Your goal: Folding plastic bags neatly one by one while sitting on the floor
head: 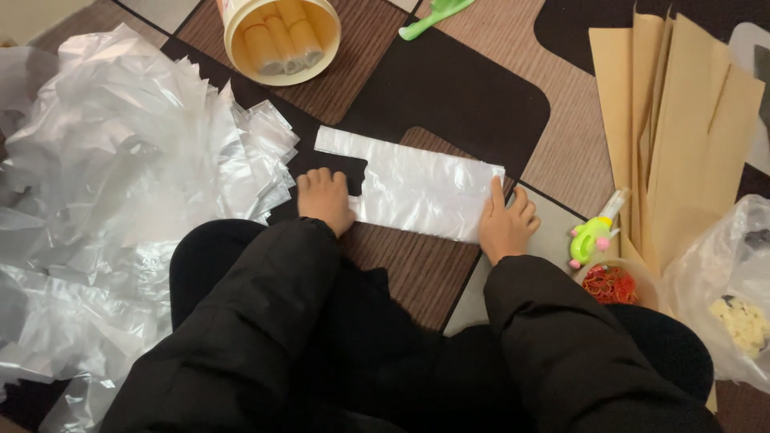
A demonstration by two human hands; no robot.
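Note:
A flat white plastic bag [417, 186] with handle straps lies on the patterned floor mat [449, 88] in front of me. My left hand [324, 199] rests with curled fingers at the bag's near left edge, by the handle cut-out. My right hand [505, 220] lies flat with fingers spread on the bag's right end, pressing it down. Both arms are in black sleeves.
A big heap of crumpled white plastic bags [120, 184] fills the left. A yellow tub [282, 36] with rolls stands at the top. Brown paper sheets [682, 128], a small green and yellow tool [592, 232], a bowl of rubber bands [611, 283] and a clear bag [734, 297] lie right.

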